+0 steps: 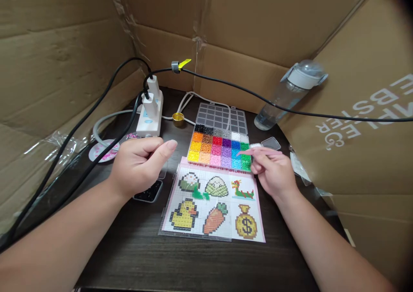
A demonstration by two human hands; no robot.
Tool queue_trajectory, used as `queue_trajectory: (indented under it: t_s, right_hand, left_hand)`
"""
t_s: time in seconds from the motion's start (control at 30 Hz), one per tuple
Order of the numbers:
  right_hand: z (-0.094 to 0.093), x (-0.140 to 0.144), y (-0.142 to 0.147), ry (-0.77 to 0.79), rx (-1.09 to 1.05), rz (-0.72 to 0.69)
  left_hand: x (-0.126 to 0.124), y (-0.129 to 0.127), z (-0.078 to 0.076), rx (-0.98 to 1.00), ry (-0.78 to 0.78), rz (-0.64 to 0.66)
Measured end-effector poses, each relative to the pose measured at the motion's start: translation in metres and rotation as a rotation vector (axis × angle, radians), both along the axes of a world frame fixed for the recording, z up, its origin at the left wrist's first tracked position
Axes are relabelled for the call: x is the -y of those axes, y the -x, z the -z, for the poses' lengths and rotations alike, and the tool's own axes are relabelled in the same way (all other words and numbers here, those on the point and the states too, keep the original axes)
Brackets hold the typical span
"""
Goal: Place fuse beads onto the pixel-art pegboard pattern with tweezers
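Note:
An open bead box (219, 148) with many coloured compartments stands in the middle of the dark table. Just in front of it lies a pattern sheet (247, 206) showing a duck, a carrot and a money bag. A clear pegboard (193, 223) covers the sheet's left part, and a few green beads (198, 194) sit on it. My right hand (274, 171) hovers at the box's green compartments, its fingertips brought together; I cannot tell whether they hold a bead. My left hand (138, 163) floats loosely curled, thumb out, above a small tray of black beads (149, 194), with nothing visible in it.
Cardboard walls (64, 59) close in the table on three sides. A white power strip (150, 111) with black cables stands at the back left, with a pink dish (103, 152) next to it. A clear water bottle (290, 94) leans at the back right. A gold cap (178, 118) lies behind the box.

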State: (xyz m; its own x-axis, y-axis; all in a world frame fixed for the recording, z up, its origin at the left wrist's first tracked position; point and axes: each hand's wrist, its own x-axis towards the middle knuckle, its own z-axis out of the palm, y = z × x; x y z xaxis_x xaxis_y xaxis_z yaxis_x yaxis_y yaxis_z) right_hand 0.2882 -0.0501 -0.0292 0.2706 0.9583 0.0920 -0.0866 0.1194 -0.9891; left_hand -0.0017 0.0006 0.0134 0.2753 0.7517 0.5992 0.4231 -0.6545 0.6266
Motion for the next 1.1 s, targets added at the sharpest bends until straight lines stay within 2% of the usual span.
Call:
queue_trajectory:
  t_s: [0.13, 0.37, 0.67, 0.9, 1.1]
  right_hand:
    - [-0.002, 0.024, 0.026, 0.113, 0.24, -0.291]
    - [-0.007, 0.032, 0.042, 0.048, 0.308, -0.449]
    - [-0.007, 0.031, 0.042, 0.051, 0.349, -0.468]
    - [-0.006, 0.03, 0.042, 0.034, 0.39, -0.464]
    - [-0.004, 0.032, 0.042, 0.089, 0.316, -0.44]
  left_hand:
    - [0.001, -0.001, -0.001, -0.015, 0.018, -0.008]
    - [0.002, -0.002, 0.001, -0.021, 0.059, -0.028]
    - [0.001, -0.003, 0.002, 0.027, 0.07, 0.017]
    - [0.003, -0.003, 0.001, 0.025, 0.12, -0.003]
    - [0.003, -0.003, 0.002, 0.032, 0.118, 0.003]
